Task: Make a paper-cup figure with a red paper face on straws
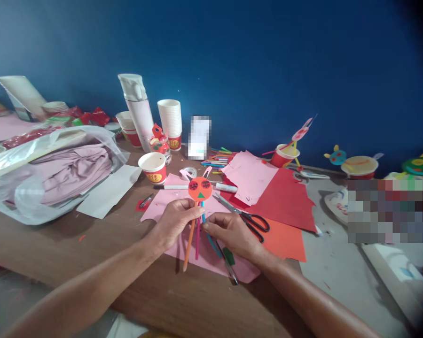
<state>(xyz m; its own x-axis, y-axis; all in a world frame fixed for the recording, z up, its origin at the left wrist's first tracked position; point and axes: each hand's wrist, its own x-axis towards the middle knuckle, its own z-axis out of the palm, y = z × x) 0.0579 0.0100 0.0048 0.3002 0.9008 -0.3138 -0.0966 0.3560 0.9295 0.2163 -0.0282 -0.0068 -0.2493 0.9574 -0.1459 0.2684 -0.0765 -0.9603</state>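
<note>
An orange paper animal face (200, 189) with dark patterned eyes, a green triangle nose and pink ears stands up in front of me. My left hand (174, 221) pinches the sticks just beneath it. An orange stick (189, 244), a magenta stick (198, 239) and a blue stick (212, 245) hang down from the face, fanned apart. With closed fingertips my right hand (234, 233) grips the blue stick. Under both hands lies pink paper (183, 244), with a pen (231, 272) and a green scrap (228, 256) on it. Black-handled scissors (255, 221) lie just beyond my right hand.
A red-and-white paper cup (152, 169), a stack of cups (169, 119) and a pale thermos (139, 117) stand behind. Left lies a plastic bag (28, 197) with pink cloth. Red paper (285, 199) and orange paper (285, 239) lie right, near a cup with a paper figure (285, 155).
</note>
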